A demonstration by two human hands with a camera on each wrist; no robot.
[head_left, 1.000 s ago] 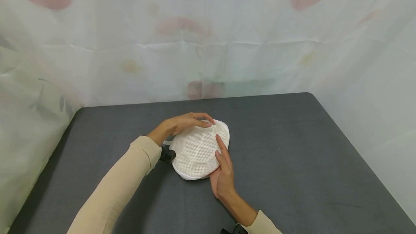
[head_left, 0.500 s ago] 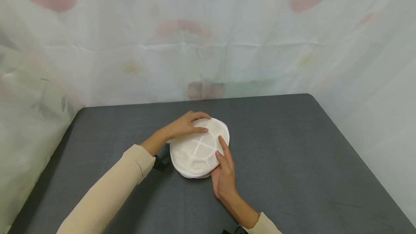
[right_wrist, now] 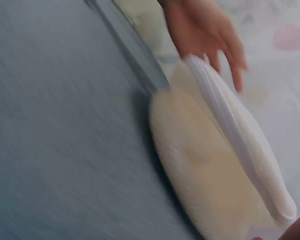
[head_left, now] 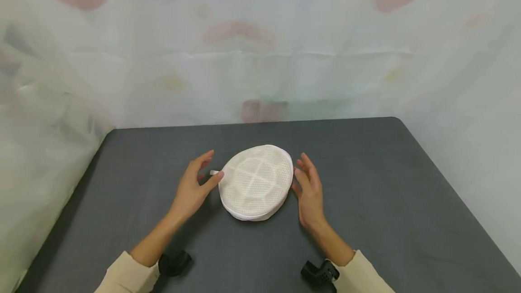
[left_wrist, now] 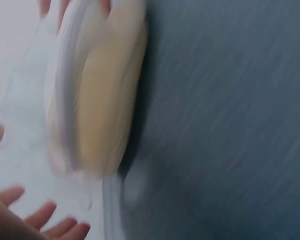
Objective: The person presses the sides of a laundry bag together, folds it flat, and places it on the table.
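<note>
So there's this round white mesh pouch (head_left: 256, 181) lying flat near the middle of a dark grey table (head_left: 386, 202), looks like one of those domed laundry bags with a white trim band around the rim. A person stands over it with a hand on each side. The left hand (head_left: 194, 190) has its fingers loosely spread, thumb tip right by the pouch's left edge where a little white loop tab (head_left: 213, 172) sticks out; can't tell if it's actually touching. The right hand (head_left: 308, 190) is relaxed and spread too, fingertips just beside the right edge, holding nothing.

My guess on handling: it's light and springy, mesh over a soft padded shell, so it'd squash if you press on top but won't break. Not slippery either, the mesh gives plenty of grip. Best place to grab is probably the trim band at the rim, or that loop tab.

Plenty of bare table all around, especially to the right and toward the back. A pale floral curtain (head_left: 260, 58) hangs close behind and along the left edge, so that side is tighter. Wrist views are too blurry to add much.
</note>
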